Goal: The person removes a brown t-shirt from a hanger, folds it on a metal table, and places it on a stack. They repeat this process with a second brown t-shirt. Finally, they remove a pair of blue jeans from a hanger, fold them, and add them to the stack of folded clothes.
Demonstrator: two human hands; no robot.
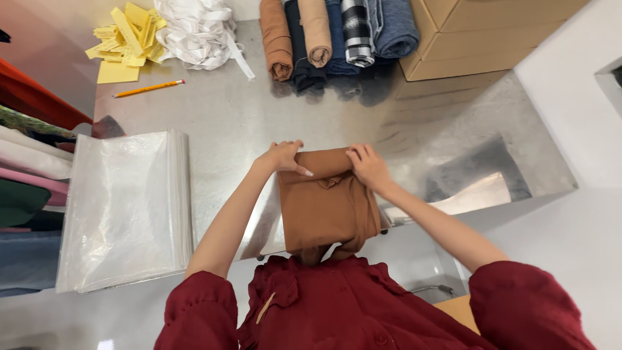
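Note:
A brown folded garment [327,207] lies on the steel table [233,123] near its front edge, one end hanging toward my body. My left hand [283,157] grips the garment's far left corner, fingers curled over the rolled top edge. My right hand [367,166] presses and holds the far right corner of the same fold. Both hands sit at the garment's far end, a little apart.
A stack of clear plastic bags [126,207] lies at the left. Rolled garments [337,35] line the far edge beside a wooden drawer unit [479,32]. White fabric strips [197,29], yellow paper tags [126,39] and a pencil [149,88] lie far left. Folded clothes [26,168] are stacked at the left edge.

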